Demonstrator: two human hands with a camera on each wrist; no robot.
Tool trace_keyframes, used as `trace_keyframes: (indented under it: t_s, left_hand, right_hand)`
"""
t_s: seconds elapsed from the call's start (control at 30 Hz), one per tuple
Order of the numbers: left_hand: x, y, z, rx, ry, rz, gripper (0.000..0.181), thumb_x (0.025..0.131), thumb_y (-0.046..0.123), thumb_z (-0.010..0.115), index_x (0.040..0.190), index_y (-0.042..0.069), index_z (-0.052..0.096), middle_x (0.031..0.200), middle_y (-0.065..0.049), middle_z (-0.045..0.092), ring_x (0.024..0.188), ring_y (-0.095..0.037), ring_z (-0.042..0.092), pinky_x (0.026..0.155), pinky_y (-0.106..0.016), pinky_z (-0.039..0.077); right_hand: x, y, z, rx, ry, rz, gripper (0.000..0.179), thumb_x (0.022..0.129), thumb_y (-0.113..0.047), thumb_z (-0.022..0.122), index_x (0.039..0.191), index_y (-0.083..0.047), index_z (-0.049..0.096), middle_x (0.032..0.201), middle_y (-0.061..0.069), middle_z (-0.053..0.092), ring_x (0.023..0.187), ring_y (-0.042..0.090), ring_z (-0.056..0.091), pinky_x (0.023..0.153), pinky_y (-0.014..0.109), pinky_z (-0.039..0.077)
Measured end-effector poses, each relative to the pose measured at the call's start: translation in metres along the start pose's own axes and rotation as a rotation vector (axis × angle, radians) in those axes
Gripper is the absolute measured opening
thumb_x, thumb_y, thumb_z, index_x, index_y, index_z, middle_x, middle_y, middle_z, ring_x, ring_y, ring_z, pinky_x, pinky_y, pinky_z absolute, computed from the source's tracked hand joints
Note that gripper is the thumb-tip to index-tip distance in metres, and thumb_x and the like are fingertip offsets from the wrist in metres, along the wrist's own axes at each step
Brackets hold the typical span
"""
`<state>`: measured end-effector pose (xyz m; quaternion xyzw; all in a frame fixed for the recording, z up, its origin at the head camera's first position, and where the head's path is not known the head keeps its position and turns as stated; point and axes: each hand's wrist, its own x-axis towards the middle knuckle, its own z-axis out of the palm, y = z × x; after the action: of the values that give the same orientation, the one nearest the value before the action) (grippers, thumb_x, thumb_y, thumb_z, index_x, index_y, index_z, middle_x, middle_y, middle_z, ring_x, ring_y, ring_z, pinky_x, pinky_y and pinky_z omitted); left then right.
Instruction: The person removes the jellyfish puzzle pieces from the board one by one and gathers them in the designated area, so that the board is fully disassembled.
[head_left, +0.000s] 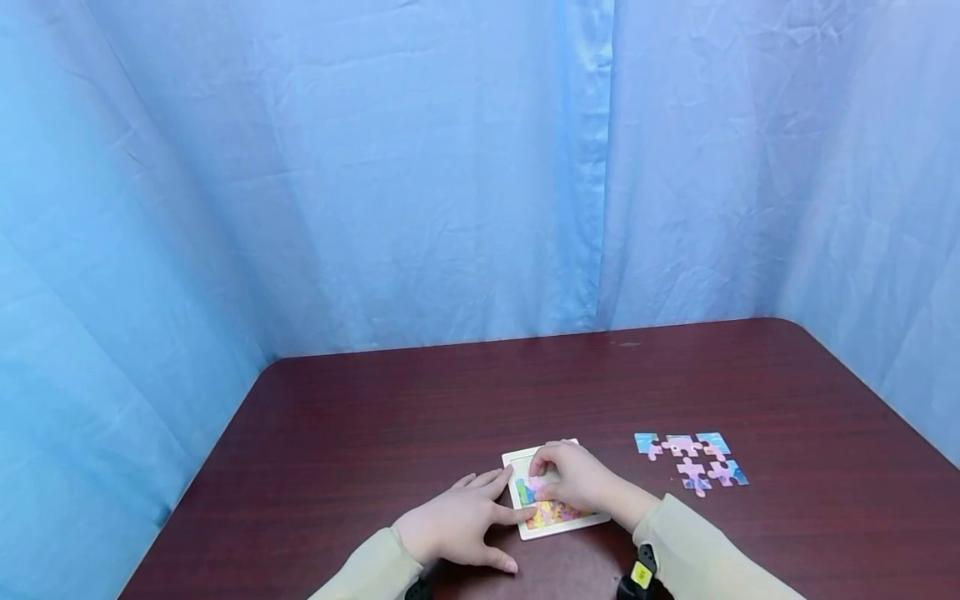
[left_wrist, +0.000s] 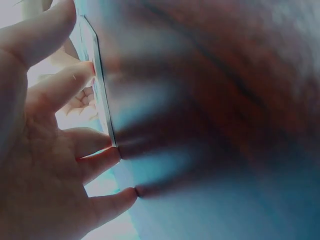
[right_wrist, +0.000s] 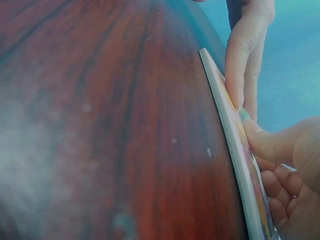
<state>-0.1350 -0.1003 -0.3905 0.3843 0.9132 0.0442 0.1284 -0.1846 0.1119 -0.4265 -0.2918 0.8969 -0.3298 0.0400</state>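
Note:
A small jigsaw tray (head_left: 567,528) with a pale frame lies on the table, partly filled with colourful pieces along its near and left sides. My left hand (head_left: 461,521) is spread at its left edge, with fingertips and thumb at the frame and the table. Over the tray, my right hand (head_left: 581,477) pinches a pink puzzle piece (head_left: 535,482) between thumb and curled fingers, low against the filled part. In the right wrist view the right thumb (right_wrist: 265,142) presses down at the picture surface, beside the left hand's fingers (right_wrist: 237,75). The right hand hides much of the tray.
Several loose puzzle pieces (head_left: 693,473), pink and blue, lie grouped on the dark red-brown table (head_left: 420,417) to the right of the tray. Blue curtains (head_left: 435,183) hang behind the table and along both sides.

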Motion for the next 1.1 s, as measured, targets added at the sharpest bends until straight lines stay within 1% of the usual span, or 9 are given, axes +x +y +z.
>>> trace_keyframes:
  t_s: [0.13, 0.2, 0.37, 0.43, 0.63, 0.9, 1.1]
  left_hand:
    - [0.0, 0.001, -0.001, 0.019, -0.002, -0.002, 0.066, 0.074, 0.053, 0.072, 0.135, 0.038, 0.051, 0.151, -0.018, 0.031, 0.14, -0.027, 0.031, 0.105, -0.049, 0.035]
    - [0.0, 0.002, -0.002, 0.027, -0.003, 0.002, 0.068, 0.073, 0.052, 0.074, 0.135, 0.038, 0.051, 0.151, -0.018, 0.031, 0.139, -0.028, 0.032, 0.105, -0.049, 0.035]
    - [0.0, 0.003, -0.003, 0.039, -0.001, 0.011, 0.07, 0.071, 0.05, 0.075, 0.135, 0.037, 0.051, 0.151, -0.018, 0.031, 0.138, -0.029, 0.034, 0.104, -0.048, 0.037]
    - [0.0, 0.003, -0.003, 0.044, 0.001, 0.013, 0.069, 0.071, 0.05, 0.075, 0.135, 0.037, 0.051, 0.151, -0.019, 0.032, 0.138, -0.029, 0.034, 0.103, -0.048, 0.037]
    - [-0.001, 0.004, -0.004, 0.046, 0.003, 0.015, 0.069, 0.071, 0.05, 0.076, 0.135, 0.036, 0.052, 0.15, -0.019, 0.032, 0.138, -0.029, 0.035, 0.103, -0.047, 0.037]
    - [0.0, 0.005, -0.004, 0.075, 0.014, 0.019, 0.069, 0.071, 0.05, 0.076, 0.134, 0.036, 0.052, 0.149, -0.019, 0.034, 0.137, -0.029, 0.035, 0.103, -0.045, 0.038]
    - [-0.001, 0.005, -0.005, 0.082, 0.014, 0.019, 0.069, 0.071, 0.05, 0.076, 0.134, 0.036, 0.052, 0.149, -0.019, 0.034, 0.137, -0.029, 0.035, 0.103, -0.046, 0.038]
  right_hand:
    - [0.0, 0.001, 0.001, 0.04, -0.006, -0.003, 0.021, 0.07, -0.005, 0.078, 0.08, -0.013, 0.062, 0.075, -0.009, 0.056, 0.072, 0.002, 0.046, 0.067, 0.023, 0.041]
    - [0.0, 0.002, 0.001, 0.045, -0.005, -0.016, 0.021, 0.07, -0.004, 0.078, 0.083, -0.012, 0.064, 0.077, -0.009, 0.058, 0.073, 0.001, 0.048, 0.068, 0.023, 0.043]
    - [0.0, 0.005, 0.002, 0.034, 0.009, -0.07, 0.021, 0.07, -0.005, 0.077, 0.09, -0.011, 0.072, 0.084, -0.007, 0.065, 0.079, 0.005, 0.055, 0.073, 0.025, 0.046]
    - [0.0, 0.006, 0.002, 0.04, 0.013, -0.08, 0.021, 0.071, -0.006, 0.077, 0.09, -0.013, 0.073, 0.085, -0.006, 0.065, 0.08, 0.005, 0.055, 0.073, 0.025, 0.046]
    - [0.0, 0.008, 0.004, 0.076, 0.009, -0.07, 0.021, 0.071, -0.005, 0.076, 0.086, -0.016, 0.069, 0.086, -0.009, 0.063, 0.079, 0.002, 0.049, 0.072, 0.024, 0.043]
    - [0.0, 0.01, 0.003, 0.123, -0.002, -0.063, 0.02, 0.071, -0.002, 0.075, 0.086, -0.014, 0.069, 0.073, -0.012, 0.055, 0.07, -0.001, 0.047, 0.066, 0.021, 0.041]
    - [0.0, 0.012, 0.004, 0.146, 0.003, -0.06, 0.02, 0.071, -0.002, 0.075, 0.085, -0.015, 0.068, 0.072, -0.013, 0.054, 0.069, -0.002, 0.046, 0.065, 0.02, 0.042]
